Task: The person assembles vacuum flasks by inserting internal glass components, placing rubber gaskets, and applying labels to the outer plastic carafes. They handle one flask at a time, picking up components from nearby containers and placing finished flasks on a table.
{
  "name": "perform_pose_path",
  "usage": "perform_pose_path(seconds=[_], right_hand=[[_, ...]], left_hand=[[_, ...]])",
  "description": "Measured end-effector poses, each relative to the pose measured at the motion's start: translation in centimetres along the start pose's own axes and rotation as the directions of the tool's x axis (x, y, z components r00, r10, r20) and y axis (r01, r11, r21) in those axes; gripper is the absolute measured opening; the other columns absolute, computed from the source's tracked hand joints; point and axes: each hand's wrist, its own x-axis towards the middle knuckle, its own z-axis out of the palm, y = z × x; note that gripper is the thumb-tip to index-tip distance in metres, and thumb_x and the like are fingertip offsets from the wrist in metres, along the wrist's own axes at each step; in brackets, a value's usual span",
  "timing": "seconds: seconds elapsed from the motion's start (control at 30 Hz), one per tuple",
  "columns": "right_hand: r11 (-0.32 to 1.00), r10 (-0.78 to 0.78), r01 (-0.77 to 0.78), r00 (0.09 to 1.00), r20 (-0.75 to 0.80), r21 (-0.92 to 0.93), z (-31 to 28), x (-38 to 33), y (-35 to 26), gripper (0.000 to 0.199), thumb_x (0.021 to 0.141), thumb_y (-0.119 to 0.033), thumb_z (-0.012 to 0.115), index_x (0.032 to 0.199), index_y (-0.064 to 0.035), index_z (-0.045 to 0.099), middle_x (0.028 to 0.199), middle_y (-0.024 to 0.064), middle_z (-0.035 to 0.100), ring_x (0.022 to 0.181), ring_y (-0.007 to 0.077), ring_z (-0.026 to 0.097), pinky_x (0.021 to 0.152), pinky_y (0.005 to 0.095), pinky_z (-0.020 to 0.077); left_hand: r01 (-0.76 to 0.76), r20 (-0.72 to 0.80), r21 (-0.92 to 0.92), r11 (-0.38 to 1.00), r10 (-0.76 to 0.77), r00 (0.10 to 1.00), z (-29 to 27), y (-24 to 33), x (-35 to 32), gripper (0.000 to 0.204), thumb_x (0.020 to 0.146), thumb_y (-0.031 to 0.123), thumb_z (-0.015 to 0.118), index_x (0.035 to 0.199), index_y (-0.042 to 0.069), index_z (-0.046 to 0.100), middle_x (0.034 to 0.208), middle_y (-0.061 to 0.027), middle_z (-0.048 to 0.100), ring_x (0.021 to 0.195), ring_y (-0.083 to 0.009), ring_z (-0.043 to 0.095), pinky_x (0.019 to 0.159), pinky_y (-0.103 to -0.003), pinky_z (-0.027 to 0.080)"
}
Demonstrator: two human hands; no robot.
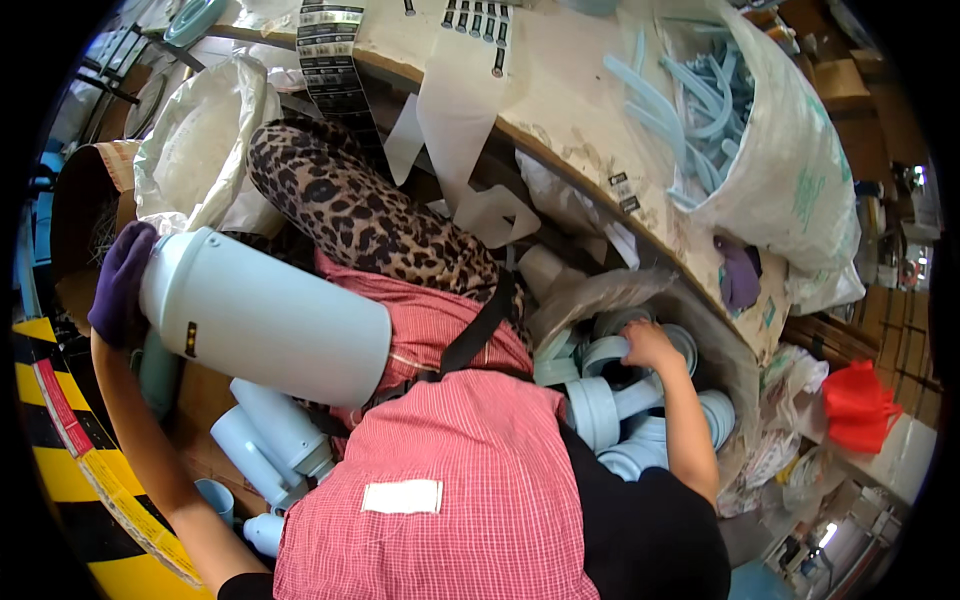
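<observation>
A large pale-blue plastic cylinder (270, 315), like the body of a vacuum jug, lies tilted across my lap. My left hand (122, 285), in a purple glove, grips its narrower collar end at the far left. On its side is a small dark sticker (191, 338). To the right, my bare right hand (650, 343) reaches into an open clear plastic bag (735, 375) of pale-blue plastic parts. Its fingers close on the rim of a pale-blue ring-shaped part (604, 353); the fingertips are partly hidden. More collar-like parts (592, 412) lie heaped under that wrist.
Ahead stands a worktable (560, 90) with label strips (330, 60) hanging over its edge. A white sack (800, 150) of pale-blue curved strips (700, 90) sits on it. An open white sack (195, 140) is far left; finished-looking blue jugs (250, 450) lie below my left arm.
</observation>
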Motion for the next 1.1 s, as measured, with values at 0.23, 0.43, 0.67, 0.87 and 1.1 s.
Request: perform_pose_path(seconds=[0.23,0.43,0.67,0.87,1.1], right_hand=[[0.645,-0.039,0.008,0.999,0.023,0.764,-16.0,-4.6,-3.7,0.063,0.078,-0.033,0.084,0.123,0.0045,0.063,0.106,0.0086,0.071,0.096,0.0144,0.064,0.09,0.0318,0.0521],[-0.155,0.218,0.659,0.75,-0.625,0.736,-24.8,-3.1,-14.7,0.073,0.101,-0.061,0.052,0.143,-0.0011,0.051,0.129,0.0084,0.063,0.117,0.0181,0.06,0.104,0.0344,0.0472],[0.405,-0.114,0.885,-0.198,-0.973,-0.228,-29.1,2.0,-31.1,0.096,0.085,-0.068,0.07,0.148,0.0001,0.043,0.133,0.0179,0.053,0.119,0.0302,0.054,0.102,0.0443,0.0465],[0.174,-0.426,0.778,-0.493,-0.759,-0.603,-30.1,2.6,-34.8,0.051,0.096,-0.06,0.058,0.133,-0.0255,0.061,0.123,0.0144,0.054,0.11,0.0308,0.053,0.092,0.0517,0.0528],[0.432,-0.228,0.857,-0.197,-0.953,-0.281,-27.2,4.2,-35.3,0.053,0.104,-0.029,0.046,0.135,0.0129,0.054,0.099,0.0175,0.058,0.09,0.033,0.057,0.084,0.0439,0.0481]], left_hand=[[-0.498,0.123,0.721,0.482,0.618,0.777,-3.6,-6.7,-7.4,0.035,0.098,0.016,0.052,0.126,-0.002,0.062,0.122,-0.0177,0.062,0.113,-0.0324,0.062,0.098,-0.04,0.05],[-0.392,-0.372,0.42,0.818,0.549,0.748,-1.2,-18.8,-14.3,0.043,0.097,0.021,0.056,0.132,-0.003,0.06,0.136,-0.02,0.059,0.125,-0.0369,0.057,0.109,-0.044,0.045],[-0.333,-0.611,0.06,0.941,0.299,0.733,8.9,-18.7,-15.0,0.048,0.104,0.023,0.053,0.146,0.0,0.048,0.146,-0.0175,0.054,0.132,-0.03,0.054,0.112,-0.043,0.043],[-0.223,-0.657,0.226,0.948,0.318,0.684,15.7,-14.7,-14.5,0.047,0.103,0.024,0.053,0.143,0.0,0.049,0.139,-0.0193,0.058,0.126,-0.0312,0.058,0.108,-0.042,0.047],[-0.135,-0.747,0.519,0.844,0.525,0.408,13.5,-10.4,-16.5,0.035,0.093,0.024,0.061,0.118,-0.001,0.062,0.124,-0.0187,0.061,0.117,-0.0339,0.06,0.101,-0.045,0.048]])
